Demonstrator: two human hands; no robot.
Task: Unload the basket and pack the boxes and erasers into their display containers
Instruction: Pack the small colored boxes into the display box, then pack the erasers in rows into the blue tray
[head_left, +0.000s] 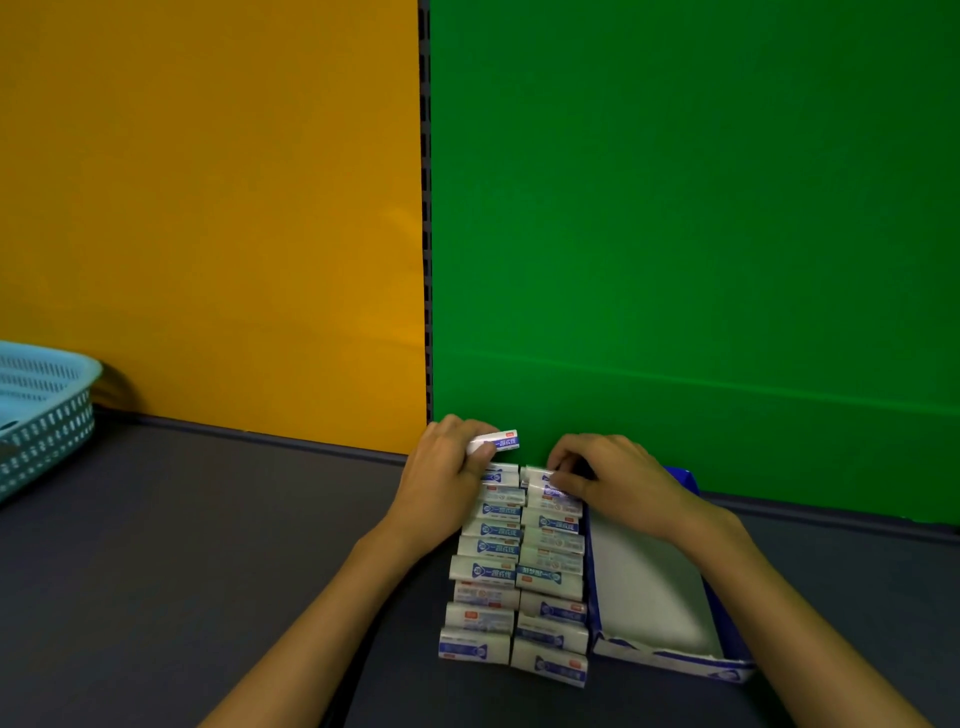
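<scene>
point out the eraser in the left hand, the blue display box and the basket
eraser (500, 441), head view, on its blue-and-white sleeve
blue display box (670, 664), head view, on its near wall
basket (49, 423), head view, on its perforated side wall

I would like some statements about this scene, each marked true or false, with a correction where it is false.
1. The left hand holds one eraser above the far end of the rows. True.
2. The erasers lie in three columns. False: the eraser rows form two columns, side by side.
3. The display box to the right of the rows is full of erasers. False: its white inside shows and no eraser is seen in it.
4. The blue basket stands at the left edge of the table. True.
5. The right hand rests inside the basket. False: its fingers touch the far end of the right column.
</scene>
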